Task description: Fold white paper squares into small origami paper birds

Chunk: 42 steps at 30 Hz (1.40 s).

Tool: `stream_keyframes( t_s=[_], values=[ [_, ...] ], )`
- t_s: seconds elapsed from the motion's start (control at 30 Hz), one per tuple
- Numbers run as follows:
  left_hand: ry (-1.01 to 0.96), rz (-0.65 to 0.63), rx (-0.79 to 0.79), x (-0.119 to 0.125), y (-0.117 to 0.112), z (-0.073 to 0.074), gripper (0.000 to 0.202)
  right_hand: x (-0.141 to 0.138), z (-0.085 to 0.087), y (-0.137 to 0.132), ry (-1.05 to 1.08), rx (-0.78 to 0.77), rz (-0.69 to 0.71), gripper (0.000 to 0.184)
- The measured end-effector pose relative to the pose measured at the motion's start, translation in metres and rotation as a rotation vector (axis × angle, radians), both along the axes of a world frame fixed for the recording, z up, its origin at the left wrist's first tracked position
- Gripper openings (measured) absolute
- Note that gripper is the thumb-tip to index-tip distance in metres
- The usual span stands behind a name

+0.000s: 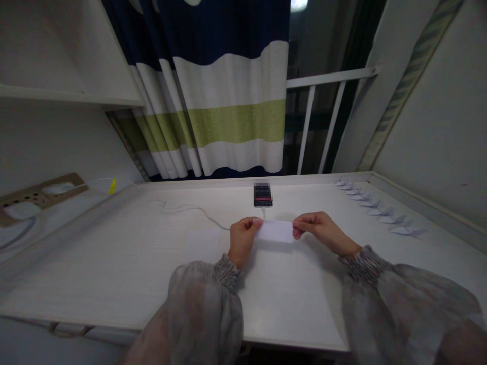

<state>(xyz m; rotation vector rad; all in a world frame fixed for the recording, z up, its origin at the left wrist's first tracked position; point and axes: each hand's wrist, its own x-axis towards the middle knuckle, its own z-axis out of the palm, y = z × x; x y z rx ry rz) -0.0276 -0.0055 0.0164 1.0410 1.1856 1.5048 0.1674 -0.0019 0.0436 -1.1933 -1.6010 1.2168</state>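
Observation:
A small white sheet of paper (276, 231) is stretched between my two hands, just above the white desk. My left hand (242, 238) pinches its left end between thumb and fingers; a ring shows on one finger. On the other side, my right hand (321, 230) grips the right edge with thumb and fingertips. Left of my left hand, a flat pale sheet of paper (201, 244) lies on the desk, partly hidden by my wrist. Several folded white paper pieces (380, 209) stand in a slanting row at the desk's right side.
A phone (263, 194) with a charging cable (198, 208) lies at the back of the white desk (114, 284). A power strip (41, 197) is at the left wall. A striped curtain (236, 91) and white window bars (327, 81) are behind the desk.

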Motion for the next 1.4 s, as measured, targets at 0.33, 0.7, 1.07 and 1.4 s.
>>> stream_keyframes(
  t_s=[0.33, 0.7, 1.07, 1.4],
  values=[
    [0.101, -0.195, 0.028, 0.012, -0.007, -0.008, 0.021, -0.018, -0.008, -0.005, -0.385, 0.533, 0.056, 0.025],
    [-0.121, -0.112, -0.026, 0.010, -0.006, 0.000, 0.020, -0.019, -0.008, -0.007, -0.513, 0.533, 0.066, 0.024],
    [-0.264, 0.032, -0.025, 0.001, 0.003, -0.002, 0.027, -0.019, -0.017, -0.004, 0.168, 0.058, 0.022, 0.026],
    [-0.262, -0.122, -0.042, 0.014, -0.006, 0.001, 0.025, -0.041, -0.021, -0.008, 0.379, -0.110, -0.194, 0.028]
  ],
)
